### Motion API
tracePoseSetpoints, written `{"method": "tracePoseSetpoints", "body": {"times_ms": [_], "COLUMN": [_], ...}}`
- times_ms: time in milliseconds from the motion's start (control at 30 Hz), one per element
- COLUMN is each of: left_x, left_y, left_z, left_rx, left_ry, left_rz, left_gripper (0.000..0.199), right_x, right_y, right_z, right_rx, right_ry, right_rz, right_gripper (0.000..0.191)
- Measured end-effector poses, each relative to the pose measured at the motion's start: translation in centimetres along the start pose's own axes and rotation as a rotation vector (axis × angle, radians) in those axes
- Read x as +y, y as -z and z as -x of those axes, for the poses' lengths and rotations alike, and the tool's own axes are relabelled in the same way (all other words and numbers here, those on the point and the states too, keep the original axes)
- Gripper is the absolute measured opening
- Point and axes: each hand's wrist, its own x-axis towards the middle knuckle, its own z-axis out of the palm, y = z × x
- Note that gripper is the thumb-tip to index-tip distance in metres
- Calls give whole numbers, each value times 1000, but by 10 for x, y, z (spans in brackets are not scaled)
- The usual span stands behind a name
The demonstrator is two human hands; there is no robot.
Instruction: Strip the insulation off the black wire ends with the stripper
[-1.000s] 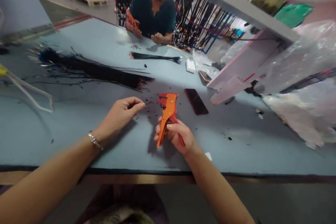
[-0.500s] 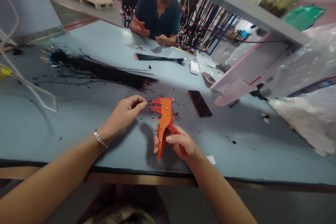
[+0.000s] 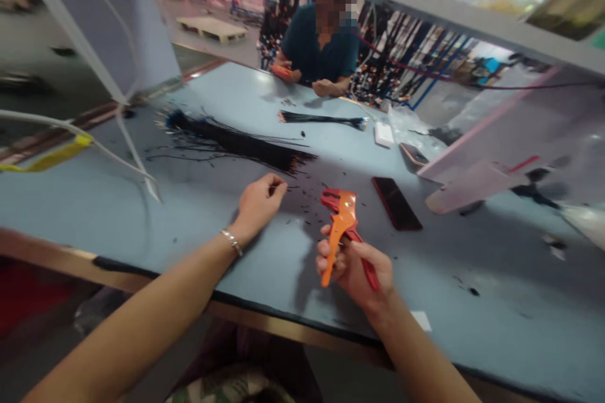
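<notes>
My left hand is closed in a pinch over the blue-grey table, with a thin dark wire poking out from the fingertips. My right hand grips an orange and red wire stripper by its handles, jaws pointing up and to the left. A gap separates the tool's jaws from the wire. Beyond my left hand lies a large bundle of black wires. Small dark scraps are scattered between the hands.
A dark phone lies right of the tool. Farther back are a small wire bundle, a white box and another phone. Across the table a person holds an orange tool. A white cable hangs at left.
The view has swung left, shifting everything rightward. The wire end and the stripper jaws are farther apart than before. The tool's jaws look more closed. Both hands keep their hold.
</notes>
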Motion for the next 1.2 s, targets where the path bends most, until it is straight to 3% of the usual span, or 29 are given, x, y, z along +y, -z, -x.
{"method": "tracePoseSetpoints", "body": {"times_ms": [100, 300, 467, 633, 833, 1067, 1200], "left_x": [-6, 1, 8, 3, -7, -16, -20], "left_y": [-3, -8, -10, -11, -2, 11, 13], "left_z": [-3, 4, 10, 7, -3, -13, -17], "left_rx": [-9, -178, -285, -171, 61, 264, 232], "left_ry": [44, 29, 41, 73, -162, -20, 7], "left_rz": [62, 234, 359, 376, -46, 6, -57], "left_gripper": [24, 41, 43, 26, 19, 26, 36], "right_x": [-1, -3, -1, -4, -8, -10, -10], "right_y": [4, 4, 7, 8, 9, 13, 15], "right_z": [-2, -3, -4, -4, -3, -5, -7], "right_rx": [119, 124, 141, 115, 102, 139, 151], "right_ry": [-34, -26, -49, 7, 34, 47, 41], "right_rz": [-62, -49, -72, -71, -103, -101, -76], "right_gripper": [31, 33, 33, 36, 35, 34, 33]}}
